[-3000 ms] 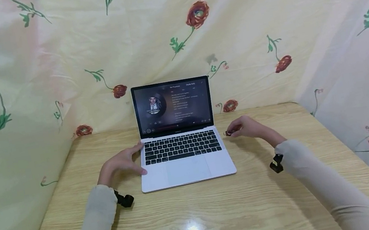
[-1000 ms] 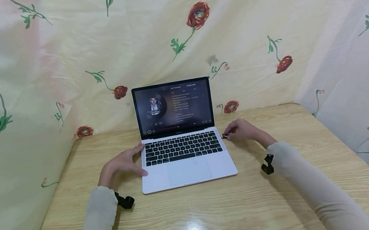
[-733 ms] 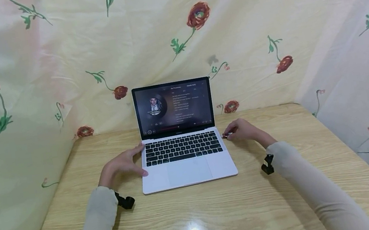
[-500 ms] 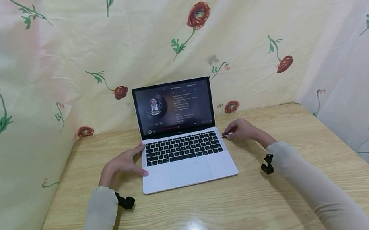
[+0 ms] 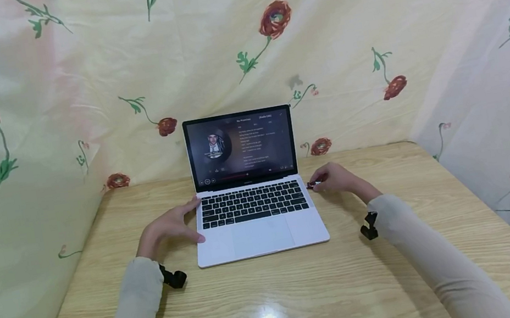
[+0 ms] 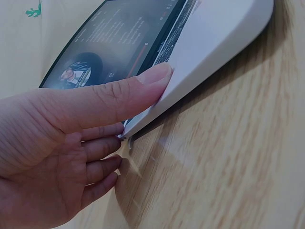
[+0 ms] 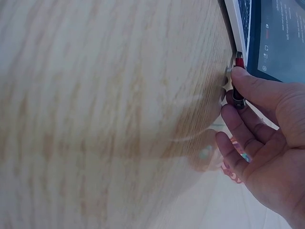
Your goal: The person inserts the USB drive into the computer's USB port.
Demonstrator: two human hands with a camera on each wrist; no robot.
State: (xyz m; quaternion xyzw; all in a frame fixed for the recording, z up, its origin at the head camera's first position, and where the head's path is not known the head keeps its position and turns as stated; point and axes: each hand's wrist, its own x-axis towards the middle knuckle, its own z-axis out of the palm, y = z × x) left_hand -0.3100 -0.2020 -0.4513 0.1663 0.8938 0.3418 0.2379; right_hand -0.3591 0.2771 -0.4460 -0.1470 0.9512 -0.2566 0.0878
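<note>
An open silver laptop [image 5: 261,238] stands mid-table with its screen lit. My left hand [image 5: 167,225] rests against its left side; in the left wrist view the thumb [image 6: 119,95] lies straight along the front part of that edge while the other fingers are by the rear corner. On the far side, my right hand [image 5: 338,178] pinches a small red and black USB flash drive [image 7: 239,62] between thumb and fingers. The drive's metal plug points at the laptop's right side, its tip right at the edge near the rear.
A wood-grain table [image 5: 228,308] lies under everything. Cloth with a red flower print [image 5: 334,29] hangs behind and at both sides. The laptop screen [image 5: 241,147] shows a music player with lyrics. Black wrist mounts [image 5: 173,276] sit at both sleeves.
Over the three seconds my right hand has moved left, bringing the flash drive up to the laptop's right edge. In the last second it barely shifts. The left hand stays in place.
</note>
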